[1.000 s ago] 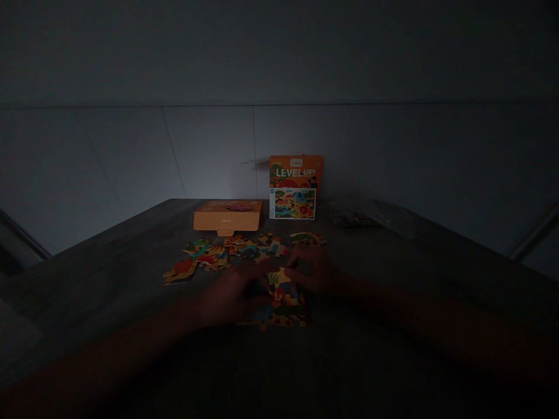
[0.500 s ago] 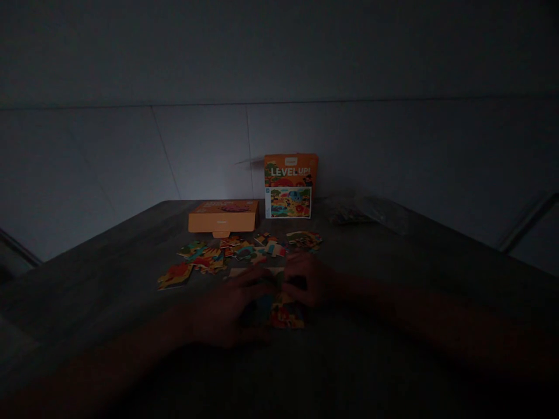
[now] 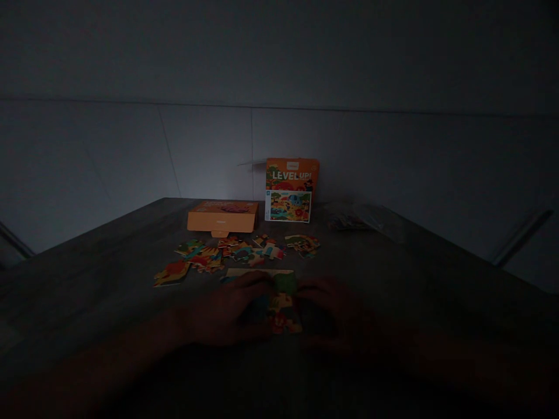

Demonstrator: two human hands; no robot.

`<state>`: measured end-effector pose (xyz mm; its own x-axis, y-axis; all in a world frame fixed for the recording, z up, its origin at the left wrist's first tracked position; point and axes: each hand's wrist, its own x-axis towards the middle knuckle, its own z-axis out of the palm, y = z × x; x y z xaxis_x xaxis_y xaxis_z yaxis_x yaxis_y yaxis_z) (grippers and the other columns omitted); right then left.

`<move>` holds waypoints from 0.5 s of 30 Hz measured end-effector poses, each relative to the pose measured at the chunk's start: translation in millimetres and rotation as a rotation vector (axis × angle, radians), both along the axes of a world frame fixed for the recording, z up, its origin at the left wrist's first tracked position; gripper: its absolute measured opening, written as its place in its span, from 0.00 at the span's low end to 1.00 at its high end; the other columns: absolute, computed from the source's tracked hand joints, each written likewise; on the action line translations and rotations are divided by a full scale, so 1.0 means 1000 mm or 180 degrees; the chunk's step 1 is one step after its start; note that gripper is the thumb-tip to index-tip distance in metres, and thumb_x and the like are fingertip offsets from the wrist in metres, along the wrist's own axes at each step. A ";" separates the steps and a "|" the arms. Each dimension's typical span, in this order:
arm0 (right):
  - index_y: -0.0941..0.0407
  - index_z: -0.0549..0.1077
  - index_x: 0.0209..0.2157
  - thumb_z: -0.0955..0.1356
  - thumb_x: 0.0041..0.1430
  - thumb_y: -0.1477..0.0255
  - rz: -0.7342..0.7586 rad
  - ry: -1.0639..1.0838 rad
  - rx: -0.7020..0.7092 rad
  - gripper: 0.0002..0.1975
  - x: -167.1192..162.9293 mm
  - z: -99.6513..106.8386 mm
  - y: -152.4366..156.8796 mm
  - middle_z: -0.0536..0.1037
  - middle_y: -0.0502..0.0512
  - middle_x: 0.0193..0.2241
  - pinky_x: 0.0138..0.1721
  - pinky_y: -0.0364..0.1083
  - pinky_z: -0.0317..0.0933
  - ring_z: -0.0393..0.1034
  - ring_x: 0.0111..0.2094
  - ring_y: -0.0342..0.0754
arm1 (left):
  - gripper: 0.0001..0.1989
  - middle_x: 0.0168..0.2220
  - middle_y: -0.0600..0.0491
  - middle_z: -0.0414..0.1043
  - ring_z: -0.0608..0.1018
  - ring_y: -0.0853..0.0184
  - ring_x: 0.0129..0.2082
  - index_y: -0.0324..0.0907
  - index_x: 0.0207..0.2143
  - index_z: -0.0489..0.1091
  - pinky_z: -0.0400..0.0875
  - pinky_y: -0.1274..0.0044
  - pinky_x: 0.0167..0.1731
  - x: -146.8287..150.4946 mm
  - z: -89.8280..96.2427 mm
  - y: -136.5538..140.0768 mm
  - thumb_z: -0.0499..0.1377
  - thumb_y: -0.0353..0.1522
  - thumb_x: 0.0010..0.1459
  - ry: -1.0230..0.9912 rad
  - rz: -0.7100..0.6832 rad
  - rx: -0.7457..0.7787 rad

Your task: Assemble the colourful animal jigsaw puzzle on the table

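A joined section of jigsaw puzzle [image 3: 285,283] lies on the dark table between my hands, with green, tan and red areas showing. My left hand [image 3: 225,311] covers its left part, fingers and thumb spread apart over the pieces. At the right edge of the section is my right hand [image 3: 336,311], fingers apart from the thumb and nothing seen between them. Dim light hides whether its fingertips touch the edge. Just beyond my hands, loose puzzle pieces [image 3: 205,257] lie in an overlapping heap.
An orange box [image 3: 222,221] lies flat behind the pieces, its front flap down. Another orange box [image 3: 290,174] stands upright against the wall with a picture card [image 3: 289,206] in front. Right of it is a clear plastic bag [image 3: 364,218]. More pieces [image 3: 303,244] lie nearer.
My right hand has drawn back to the right from the top of the puzzle section and its fingers have opened, uncovering the green area. My left hand stays nearly in place.
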<state>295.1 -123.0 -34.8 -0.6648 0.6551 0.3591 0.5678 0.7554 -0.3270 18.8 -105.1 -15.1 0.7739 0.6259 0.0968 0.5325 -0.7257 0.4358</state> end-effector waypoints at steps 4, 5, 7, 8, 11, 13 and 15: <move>0.54 0.67 0.58 0.72 0.56 0.60 -0.0036 0.0156 -0.0028 0.30 0.003 -0.012 -0.009 0.69 0.64 0.57 0.54 0.59 0.65 0.64 0.57 0.60 | 0.26 0.63 0.44 0.58 0.66 0.54 0.61 0.46 0.58 0.64 0.65 0.64 0.59 0.002 0.000 -0.001 0.62 0.41 0.59 -0.0097 -0.0089 0.0059; 0.54 0.67 0.57 0.72 0.56 0.61 0.0010 0.0176 -0.0057 0.29 0.002 -0.012 -0.008 0.70 0.64 0.57 0.54 0.59 0.64 0.65 0.57 0.59 | 0.26 0.63 0.44 0.57 0.66 0.53 0.61 0.47 0.58 0.64 0.66 0.64 0.58 0.001 0.001 -0.002 0.62 0.41 0.59 -0.0095 -0.0124 0.0060; 0.55 0.69 0.56 0.72 0.56 0.63 0.0187 0.0163 -0.0137 0.27 -0.001 -0.010 -0.004 0.73 0.63 0.54 0.55 0.59 0.63 0.66 0.55 0.58 | 0.29 0.65 0.43 0.54 0.65 0.52 0.61 0.47 0.60 0.62 0.66 0.63 0.58 -0.001 0.002 -0.003 0.63 0.40 0.58 -0.0026 -0.0214 0.0062; 0.55 0.70 0.54 0.72 0.56 0.64 0.0296 0.0159 -0.0167 0.25 -0.002 -0.008 -0.003 0.74 0.62 0.52 0.55 0.58 0.63 0.67 0.54 0.57 | 0.31 0.65 0.43 0.52 0.64 0.51 0.62 0.47 0.62 0.60 0.66 0.62 0.58 -0.003 0.002 -0.003 0.63 0.40 0.58 0.0048 -0.0276 0.0059; 0.57 0.72 0.51 0.71 0.57 0.66 0.0544 0.0221 -0.0133 0.21 -0.004 -0.003 -0.002 0.75 0.61 0.49 0.52 0.55 0.64 0.68 0.51 0.54 | 0.36 0.67 0.42 0.49 0.60 0.49 0.65 0.47 0.65 0.54 0.63 0.61 0.60 -0.007 0.002 -0.002 0.64 0.38 0.57 0.0221 -0.0405 0.0095; 0.57 0.73 0.48 0.71 0.57 0.67 0.0649 0.0304 0.0049 0.18 -0.004 -0.001 -0.004 0.76 0.61 0.46 0.50 0.55 0.65 0.69 0.48 0.52 | 0.37 0.67 0.42 0.49 0.58 0.49 0.66 0.46 0.65 0.53 0.62 0.60 0.61 -0.009 0.001 -0.001 0.64 0.37 0.57 0.0225 -0.0415 0.0151; 0.58 0.73 0.46 0.71 0.56 0.66 0.0818 0.0325 0.0208 0.17 -0.004 -0.001 -0.006 0.77 0.61 0.44 0.48 0.54 0.65 0.70 0.46 0.52 | 0.36 0.67 0.42 0.49 0.59 0.50 0.65 0.46 0.65 0.54 0.62 0.60 0.61 -0.011 -0.002 0.001 0.64 0.37 0.57 0.0187 -0.0426 0.0199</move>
<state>291.5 -128.8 -35.9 -0.7643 0.4429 0.4687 0.3215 0.8918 -0.3184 7.7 -104.2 -17.0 0.8554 0.5110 0.0844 0.4525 -0.8166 0.3584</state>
